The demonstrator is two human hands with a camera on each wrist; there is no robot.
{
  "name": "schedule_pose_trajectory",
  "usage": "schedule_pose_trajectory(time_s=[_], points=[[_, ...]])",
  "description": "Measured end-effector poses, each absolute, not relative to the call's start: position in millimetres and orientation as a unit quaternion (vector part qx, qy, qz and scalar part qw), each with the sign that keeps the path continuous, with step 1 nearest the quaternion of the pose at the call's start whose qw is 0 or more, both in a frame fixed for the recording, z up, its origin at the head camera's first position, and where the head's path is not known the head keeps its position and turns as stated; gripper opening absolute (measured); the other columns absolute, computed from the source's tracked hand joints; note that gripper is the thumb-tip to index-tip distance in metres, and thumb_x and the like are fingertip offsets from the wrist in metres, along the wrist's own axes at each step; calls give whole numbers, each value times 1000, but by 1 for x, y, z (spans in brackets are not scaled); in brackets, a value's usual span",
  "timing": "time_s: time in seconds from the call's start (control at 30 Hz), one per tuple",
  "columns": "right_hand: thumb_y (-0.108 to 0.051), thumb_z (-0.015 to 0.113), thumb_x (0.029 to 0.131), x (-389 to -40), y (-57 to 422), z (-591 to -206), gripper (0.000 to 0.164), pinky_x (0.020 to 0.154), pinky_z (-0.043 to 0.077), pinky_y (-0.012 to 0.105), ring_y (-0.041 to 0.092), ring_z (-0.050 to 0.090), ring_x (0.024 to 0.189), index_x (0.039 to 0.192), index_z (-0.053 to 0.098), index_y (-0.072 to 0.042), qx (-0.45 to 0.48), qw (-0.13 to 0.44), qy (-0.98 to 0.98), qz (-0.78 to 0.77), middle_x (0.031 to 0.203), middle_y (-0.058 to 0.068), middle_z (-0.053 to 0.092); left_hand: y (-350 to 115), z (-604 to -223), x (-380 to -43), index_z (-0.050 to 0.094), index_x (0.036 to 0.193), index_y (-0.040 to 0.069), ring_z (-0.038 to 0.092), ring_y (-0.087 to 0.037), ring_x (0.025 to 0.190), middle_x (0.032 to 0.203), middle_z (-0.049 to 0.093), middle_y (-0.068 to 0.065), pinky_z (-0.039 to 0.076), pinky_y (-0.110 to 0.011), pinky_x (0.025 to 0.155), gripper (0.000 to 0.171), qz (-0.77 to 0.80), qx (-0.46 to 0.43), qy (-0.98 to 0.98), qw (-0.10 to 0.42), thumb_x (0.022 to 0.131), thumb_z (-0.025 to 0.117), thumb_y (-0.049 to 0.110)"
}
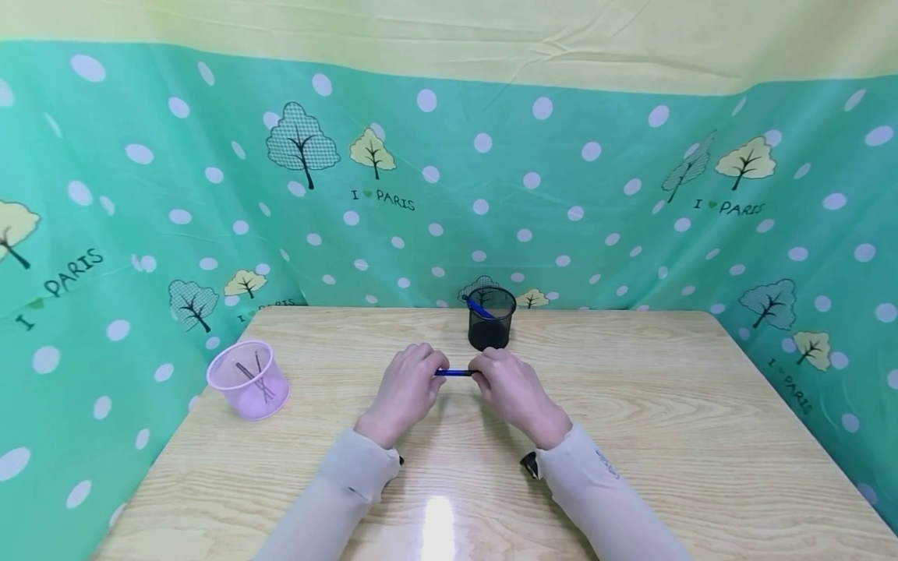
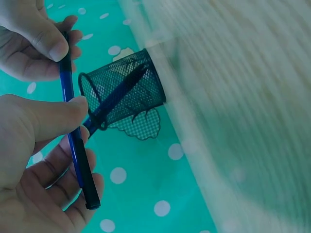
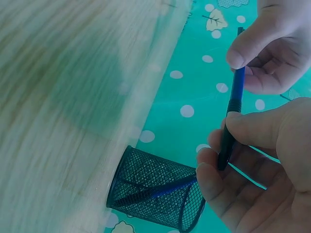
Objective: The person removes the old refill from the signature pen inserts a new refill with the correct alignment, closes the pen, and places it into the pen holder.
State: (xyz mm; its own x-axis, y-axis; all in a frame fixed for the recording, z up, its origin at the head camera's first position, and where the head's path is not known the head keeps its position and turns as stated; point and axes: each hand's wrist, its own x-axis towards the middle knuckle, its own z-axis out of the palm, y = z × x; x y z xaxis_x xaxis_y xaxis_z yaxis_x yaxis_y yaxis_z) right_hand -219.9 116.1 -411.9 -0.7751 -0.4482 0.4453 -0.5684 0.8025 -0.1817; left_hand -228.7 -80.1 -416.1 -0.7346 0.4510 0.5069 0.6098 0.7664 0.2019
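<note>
A blue pen (image 1: 456, 373) with black ends is held level above the table between both hands. My left hand (image 1: 410, 386) pinches one end between thumb and fingers; my right hand (image 1: 517, 393) pinches the other, black end. In the left wrist view the pen (image 2: 73, 126) crosses in front of the black mesh cup, apart from it. The right wrist view shows the pen's dark ribbed grip (image 3: 234, 106) near the right thumb. Just beyond the hands stands the black mesh pen cup (image 1: 489, 327), with another blue pen (image 1: 480, 308) leaning inside.
At the table's left side stands a pink-purple mesh cup (image 1: 251, 393) holding a few thin dark sticks or pens. The light wood table (image 1: 666, 405) ends at a green dotted cloth (image 1: 484, 179) at the back and sides.
</note>
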Motion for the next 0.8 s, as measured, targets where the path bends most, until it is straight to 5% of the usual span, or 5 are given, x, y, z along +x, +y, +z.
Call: schedule_pose_trajectory(time_s=[0.8], points=[[-6,69,86,-219,116,-413,4,66,49,26,11,54,74,88,67,-10,289,185,-925,165,81,-4,57,-77,-412,-224,70,92,10,53,-14,80,86,61,3,46,-27,71,12,-179,-285,-921,198,81,74,5]])
